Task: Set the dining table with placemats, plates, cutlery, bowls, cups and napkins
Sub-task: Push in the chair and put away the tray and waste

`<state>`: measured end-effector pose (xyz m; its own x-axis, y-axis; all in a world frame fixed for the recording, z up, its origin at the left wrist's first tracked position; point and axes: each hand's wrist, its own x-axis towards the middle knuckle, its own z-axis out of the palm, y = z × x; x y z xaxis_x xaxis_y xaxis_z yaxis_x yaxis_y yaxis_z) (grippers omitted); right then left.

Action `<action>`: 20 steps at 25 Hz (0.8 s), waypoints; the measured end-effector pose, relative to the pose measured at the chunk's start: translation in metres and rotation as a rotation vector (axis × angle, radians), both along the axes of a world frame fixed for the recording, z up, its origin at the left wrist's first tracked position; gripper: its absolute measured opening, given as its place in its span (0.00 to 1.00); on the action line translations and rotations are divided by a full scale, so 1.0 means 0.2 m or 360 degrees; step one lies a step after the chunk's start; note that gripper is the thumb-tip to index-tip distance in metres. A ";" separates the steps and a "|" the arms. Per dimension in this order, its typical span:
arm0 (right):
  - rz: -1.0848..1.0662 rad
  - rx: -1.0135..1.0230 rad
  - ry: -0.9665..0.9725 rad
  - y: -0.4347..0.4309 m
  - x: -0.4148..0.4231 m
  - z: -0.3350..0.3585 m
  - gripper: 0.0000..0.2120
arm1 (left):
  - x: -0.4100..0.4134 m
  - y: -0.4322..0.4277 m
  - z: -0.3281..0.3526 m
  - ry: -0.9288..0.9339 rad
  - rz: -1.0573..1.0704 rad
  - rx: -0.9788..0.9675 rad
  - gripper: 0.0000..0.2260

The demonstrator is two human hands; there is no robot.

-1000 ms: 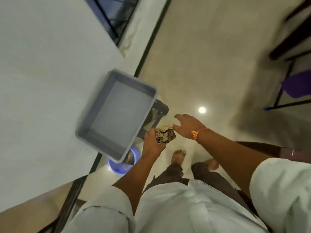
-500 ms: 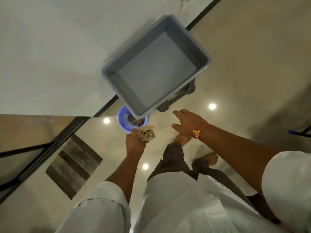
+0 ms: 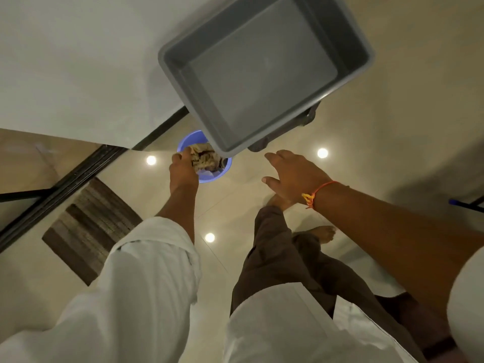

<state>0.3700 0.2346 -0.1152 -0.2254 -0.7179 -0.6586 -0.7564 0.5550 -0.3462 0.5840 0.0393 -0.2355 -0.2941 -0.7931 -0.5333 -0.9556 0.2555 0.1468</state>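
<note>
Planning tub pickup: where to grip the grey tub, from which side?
Probably grip the grey tub by the lipped rim of its near side, from the person's side: that side juts past the table edge, the tub is empty, and the open right hand hovers nearby.

A tub [image 3: 262,66] juts out past the edge of the surface [image 3: 65,61]. On the floor [image 3: 392,132], partly under the tub, stands a bin [image 3: 209,177] with crumpled paper [image 3: 203,159] in it. The left grip [image 3: 182,171] is at the bin's near rim, against the paper. The right grip [image 3: 293,171] hovers to the bin's right. A mat [image 3: 89,226] lies on the floor to the left.
</note>
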 end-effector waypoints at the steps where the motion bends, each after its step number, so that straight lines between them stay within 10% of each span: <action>1: -0.0018 0.0008 0.0012 0.02 0.01 -0.01 0.32 | 0.00 0.01 -0.01 -0.0017 0.0024 0.0028 0.27; 12: -0.0396 -0.0044 0.0339 0.70 0.25 0.37 0.33 | -0.03 0.87 0.41 0.0218 -0.0359 0.0402 0.21; 17: -0.1070 -0.0009 0.0568 1.49 0.57 0.58 0.28 | -0.09 1.81 0.79 0.0345 -0.0836 0.0836 0.13; 20: -0.1655 0.0147 0.0666 2.08 0.83 0.60 0.27 | 0.07 2.45 0.97 0.0104 -0.0569 0.1416 0.12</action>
<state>0.5352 0.6510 0.0056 -0.9021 -0.0048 -0.4315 0.0419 0.9942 -0.0987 0.5983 0.5292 -0.0407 -0.4904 0.0369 -0.8707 -0.8258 0.2996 0.4778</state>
